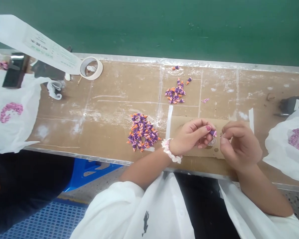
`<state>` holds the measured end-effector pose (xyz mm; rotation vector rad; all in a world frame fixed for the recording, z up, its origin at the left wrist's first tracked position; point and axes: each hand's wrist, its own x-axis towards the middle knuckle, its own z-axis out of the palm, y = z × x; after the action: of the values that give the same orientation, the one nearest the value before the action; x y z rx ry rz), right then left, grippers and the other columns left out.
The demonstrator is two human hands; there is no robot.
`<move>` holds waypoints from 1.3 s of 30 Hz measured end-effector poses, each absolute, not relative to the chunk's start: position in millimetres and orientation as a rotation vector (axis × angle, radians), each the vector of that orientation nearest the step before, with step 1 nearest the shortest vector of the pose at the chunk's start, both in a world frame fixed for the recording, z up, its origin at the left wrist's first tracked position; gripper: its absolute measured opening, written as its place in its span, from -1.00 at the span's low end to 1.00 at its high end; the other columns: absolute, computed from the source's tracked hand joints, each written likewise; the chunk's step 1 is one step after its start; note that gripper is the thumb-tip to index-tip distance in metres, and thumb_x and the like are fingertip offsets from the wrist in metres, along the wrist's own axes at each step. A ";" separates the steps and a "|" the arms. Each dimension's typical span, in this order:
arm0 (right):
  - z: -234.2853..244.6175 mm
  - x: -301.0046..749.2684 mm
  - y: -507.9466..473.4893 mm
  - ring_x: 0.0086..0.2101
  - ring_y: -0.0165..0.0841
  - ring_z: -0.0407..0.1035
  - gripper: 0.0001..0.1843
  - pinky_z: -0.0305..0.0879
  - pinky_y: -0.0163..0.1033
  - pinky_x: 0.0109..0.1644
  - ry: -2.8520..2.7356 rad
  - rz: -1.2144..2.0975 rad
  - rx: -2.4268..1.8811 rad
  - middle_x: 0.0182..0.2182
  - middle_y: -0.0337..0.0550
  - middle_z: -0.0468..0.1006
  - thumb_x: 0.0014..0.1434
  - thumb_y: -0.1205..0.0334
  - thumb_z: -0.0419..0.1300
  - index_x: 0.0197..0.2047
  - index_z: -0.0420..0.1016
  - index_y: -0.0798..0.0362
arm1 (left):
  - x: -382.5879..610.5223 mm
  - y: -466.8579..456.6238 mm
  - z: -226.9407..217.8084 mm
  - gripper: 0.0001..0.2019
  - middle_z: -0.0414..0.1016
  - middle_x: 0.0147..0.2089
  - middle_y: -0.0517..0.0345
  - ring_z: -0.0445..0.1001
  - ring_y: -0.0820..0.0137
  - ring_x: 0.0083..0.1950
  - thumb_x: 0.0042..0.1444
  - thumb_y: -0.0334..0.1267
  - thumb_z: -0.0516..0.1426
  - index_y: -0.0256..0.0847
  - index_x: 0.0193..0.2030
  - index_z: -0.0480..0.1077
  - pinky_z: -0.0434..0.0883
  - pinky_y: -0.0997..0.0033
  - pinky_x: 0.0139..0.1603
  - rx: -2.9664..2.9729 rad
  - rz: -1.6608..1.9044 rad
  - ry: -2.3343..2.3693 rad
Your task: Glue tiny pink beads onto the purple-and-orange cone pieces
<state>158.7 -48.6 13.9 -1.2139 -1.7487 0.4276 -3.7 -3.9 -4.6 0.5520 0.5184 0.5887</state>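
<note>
My left hand (pixel 193 132) pinches a small purple figurine (pixel 213 133) between thumb and finger, its pink-edged end turned to the right. Just right of it, my right hand (pixel 240 142) is closed in a pinch with a tiny item at its fingertips, too small to name. Below both hands lies a cardboard sheet (pixel 181 127) taped to the table, with a small clear round piece (pixel 212 142) on it. A large pile of purple and orange figurines (pixel 142 132) lies left of my left wrist. Farther back is a smaller pile of them (pixel 175 94), beside tiny pink pieces (pixel 205 100).
A white plastic bottle (pixel 37 44) and a tape roll (pixel 91 68) stand at the back left. White bags with pink pieces lie at the left (pixel 15 109) and right (pixel 289 146). A dark round object (pixel 290 105) sits at right. Another person's dark-clothed leg (pixel 32 179) shows lower left, near a blue stool (pixel 89 171).
</note>
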 end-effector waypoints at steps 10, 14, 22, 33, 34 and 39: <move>14.6 161.5 -50.5 -0.45 -0.33 0.30 -0.78 0.21 -0.15 -0.39 -1.747 0.458 -1.245 -0.47 -0.27 0.36 0.09 0.45 0.16 -0.30 0.28 -0.08 | -1.6 -5.6 -6.1 -0.67 0.29 -0.47 0.30 0.23 0.62 -0.49 0.09 -0.02 0.27 -0.23 -0.25 0.32 0.20 0.55 -0.50 0.675 0.608 0.529; 17.0 160.2 -50.6 -0.43 -0.34 0.29 -0.77 0.22 -0.17 -0.37 -1.748 0.631 -1.232 -0.45 -0.26 0.35 0.10 0.50 0.14 -0.31 0.28 -0.06 | -3.4 -6.2 -4.8 -0.74 0.19 -0.45 0.35 0.08 0.63 -0.51 0.12 -0.11 0.23 -0.18 -0.26 0.23 0.16 0.55 -0.50 0.626 0.628 0.471; 19.4 156.5 -51.4 -0.43 -0.37 0.29 -0.81 0.25 -0.21 -0.37 -1.681 0.858 -1.160 -0.43 -0.25 0.35 0.17 0.48 0.11 -0.31 0.29 -0.04 | -2.9 -10.7 -5.7 -0.78 0.23 -0.40 0.31 0.15 0.62 -0.49 0.16 -0.18 0.18 -0.17 -0.27 0.19 0.12 0.55 -0.49 0.631 0.634 0.377; 16.8 152.8 -53.3 -0.43 -0.39 0.29 -0.81 0.25 -0.22 -0.35 -1.681 0.819 -1.201 -0.43 -0.27 0.35 0.14 0.48 0.13 -0.34 0.29 -0.03 | -3.2 -10.9 -4.6 -0.76 0.20 -0.41 0.30 0.11 0.59 -0.47 0.18 -0.14 0.17 -0.17 -0.28 0.18 0.11 0.55 -0.48 0.664 0.632 0.396; 16.6 152.2 -53.2 -0.42 -0.38 0.30 -0.80 0.25 -0.22 -0.35 -1.690 0.805 -1.207 -0.43 -0.27 0.35 0.13 0.49 0.12 -0.34 0.29 -0.03 | -3.0 -11.6 -4.8 -0.78 0.20 -0.41 0.30 0.11 0.58 -0.46 0.20 -0.15 0.15 -0.17 -0.28 0.18 0.11 0.55 -0.48 0.681 0.645 0.392; 17.9 148.0 -52.5 -0.44 -0.38 0.29 -0.78 0.25 -0.22 -0.39 -1.764 0.663 -1.231 -0.45 -0.27 0.35 0.11 0.50 0.11 -0.33 0.25 -0.04 | -1.2 -17.3 -5.9 -0.81 0.17 -0.39 0.31 0.13 0.54 -0.41 0.26 -0.17 0.08 -0.15 -0.28 0.12 0.18 0.52 -0.41 0.758 0.737 0.420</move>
<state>148.0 -52.5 17.9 -1.2309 -1.7640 0.6628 -1.2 -17.3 -5.9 0.7582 0.4203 0.7373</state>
